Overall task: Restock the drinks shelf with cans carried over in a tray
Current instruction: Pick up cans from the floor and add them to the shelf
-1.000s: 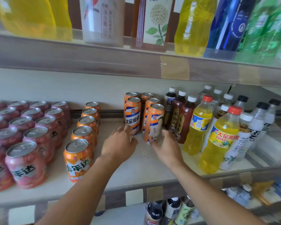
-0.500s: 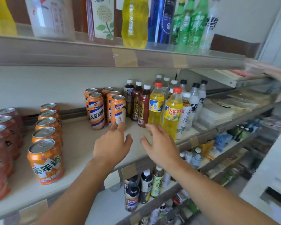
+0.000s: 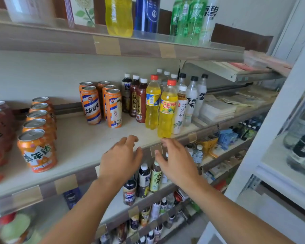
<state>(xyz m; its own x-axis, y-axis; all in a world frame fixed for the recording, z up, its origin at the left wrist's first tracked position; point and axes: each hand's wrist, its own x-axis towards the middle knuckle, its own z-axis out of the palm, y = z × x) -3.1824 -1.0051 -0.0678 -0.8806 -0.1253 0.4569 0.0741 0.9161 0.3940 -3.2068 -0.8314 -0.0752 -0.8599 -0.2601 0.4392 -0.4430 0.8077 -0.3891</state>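
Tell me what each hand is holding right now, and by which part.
Nothing. The left hand and right hand hover empty, fingers loose, near the front edge of the pale shelf.

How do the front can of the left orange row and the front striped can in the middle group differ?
The front can of the left orange row is short and squat, while the front striped can is tall and slim. The left orange can carries an orange label with a white band of bold characters, the striped can blue and white diagonal stripes. The left orange can stands near the shelf edge, the striped can deeper in. Both are upright, sealed and untouched by either hand.
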